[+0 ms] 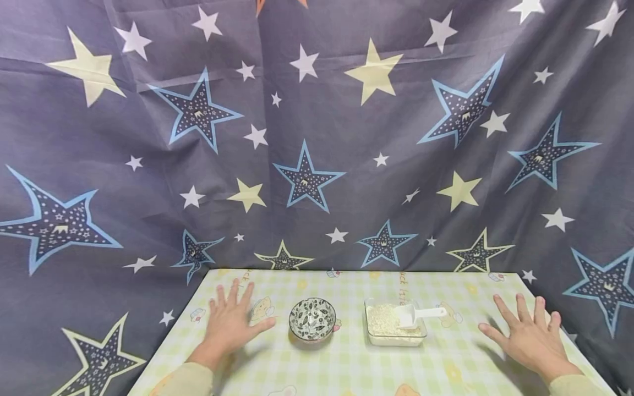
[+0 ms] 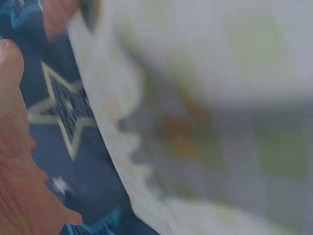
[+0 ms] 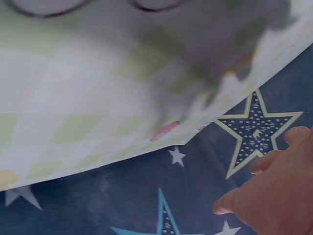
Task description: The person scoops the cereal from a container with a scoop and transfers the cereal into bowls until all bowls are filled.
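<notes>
step in hand — by my reading, a ready pose, with no pickup begun. your left hand [image 1: 231, 324] is released, fingers straight and spread, thumb toward the patterned bowl [image 1: 312, 318] but apart from it. your right hand [image 1: 532, 336] is likewise released and fanned out, well apart from the clear dish [image 1: 394, 341]. shadows on the checked tablecloth [image 1: 317, 377] suggest both palms hover above it; both wrist views are too close and blurred to add detail.

positions: the bowl sits upright nearer your left hand, no contents visible. the dish stands to the bowl's right, a gap between them, holding pale grains [image 1: 380, 322]. the white scoop [image 1: 408, 317] rests with its cup in the grains, its handle reaching past the dish's right side, toward your right hand.

next move, as i judge it: taking the scoop calls for your right hand coming inward, thumb and fingers narrowing to a pinch on the handle — a sideways knock could spill grains. your left hand needs only a short reach to steady the bowl by its rim.
</notes>
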{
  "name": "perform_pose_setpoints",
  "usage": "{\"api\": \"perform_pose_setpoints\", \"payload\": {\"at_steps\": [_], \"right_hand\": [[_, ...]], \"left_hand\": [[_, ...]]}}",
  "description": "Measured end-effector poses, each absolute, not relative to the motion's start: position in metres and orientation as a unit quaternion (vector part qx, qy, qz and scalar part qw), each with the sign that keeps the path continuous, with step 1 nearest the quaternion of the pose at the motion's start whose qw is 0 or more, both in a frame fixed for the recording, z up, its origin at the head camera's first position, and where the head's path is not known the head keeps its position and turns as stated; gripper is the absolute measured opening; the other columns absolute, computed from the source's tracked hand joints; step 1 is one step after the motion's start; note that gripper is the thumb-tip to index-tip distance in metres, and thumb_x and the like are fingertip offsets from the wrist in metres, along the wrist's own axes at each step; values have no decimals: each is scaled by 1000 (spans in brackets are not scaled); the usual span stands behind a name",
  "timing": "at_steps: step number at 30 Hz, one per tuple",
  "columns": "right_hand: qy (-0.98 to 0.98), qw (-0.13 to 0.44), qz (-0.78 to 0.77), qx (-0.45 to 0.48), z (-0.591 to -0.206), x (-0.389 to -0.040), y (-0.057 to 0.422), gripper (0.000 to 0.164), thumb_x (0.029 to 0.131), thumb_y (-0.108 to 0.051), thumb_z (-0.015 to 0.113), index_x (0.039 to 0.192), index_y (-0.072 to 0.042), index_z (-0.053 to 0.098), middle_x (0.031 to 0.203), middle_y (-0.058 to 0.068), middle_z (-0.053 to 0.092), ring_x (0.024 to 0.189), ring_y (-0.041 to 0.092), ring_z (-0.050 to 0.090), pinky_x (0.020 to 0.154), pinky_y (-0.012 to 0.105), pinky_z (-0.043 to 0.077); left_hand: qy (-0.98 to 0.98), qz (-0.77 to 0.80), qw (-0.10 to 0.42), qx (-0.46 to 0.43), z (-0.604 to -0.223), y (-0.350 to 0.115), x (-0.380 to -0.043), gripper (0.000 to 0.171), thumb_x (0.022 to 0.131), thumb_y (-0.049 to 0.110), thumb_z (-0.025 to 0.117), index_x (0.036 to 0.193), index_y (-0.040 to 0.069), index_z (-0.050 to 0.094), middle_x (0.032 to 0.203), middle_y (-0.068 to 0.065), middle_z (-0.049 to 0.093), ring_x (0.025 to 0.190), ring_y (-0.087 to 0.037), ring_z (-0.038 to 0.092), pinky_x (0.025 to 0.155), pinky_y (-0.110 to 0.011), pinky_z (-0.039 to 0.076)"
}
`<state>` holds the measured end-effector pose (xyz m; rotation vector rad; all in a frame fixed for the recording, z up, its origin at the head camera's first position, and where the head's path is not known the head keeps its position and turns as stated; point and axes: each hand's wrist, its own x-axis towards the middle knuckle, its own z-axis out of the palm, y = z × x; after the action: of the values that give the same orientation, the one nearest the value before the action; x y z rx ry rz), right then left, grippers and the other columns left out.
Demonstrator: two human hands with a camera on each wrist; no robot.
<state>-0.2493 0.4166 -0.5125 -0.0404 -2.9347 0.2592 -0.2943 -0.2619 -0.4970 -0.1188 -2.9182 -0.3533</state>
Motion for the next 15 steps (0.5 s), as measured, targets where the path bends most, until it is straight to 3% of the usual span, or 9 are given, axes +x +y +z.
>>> {"api": "perform_pose_setpoints", "payload": {"at_steps": [15], "right_hand": [[-990, 107, 88, 5, -514, -247, 404, 95, 102, -74, 49, 168, -10, 27, 162, 50, 17, 149, 75, -13, 111, 93, -7]], "left_hand": [[-986, -118, 107, -48, -502, -286, -288, 112, 88, 83, 64, 170, 15, 29, 176, -30, 14, 156, -69, 3, 120, -88, 9]]}}
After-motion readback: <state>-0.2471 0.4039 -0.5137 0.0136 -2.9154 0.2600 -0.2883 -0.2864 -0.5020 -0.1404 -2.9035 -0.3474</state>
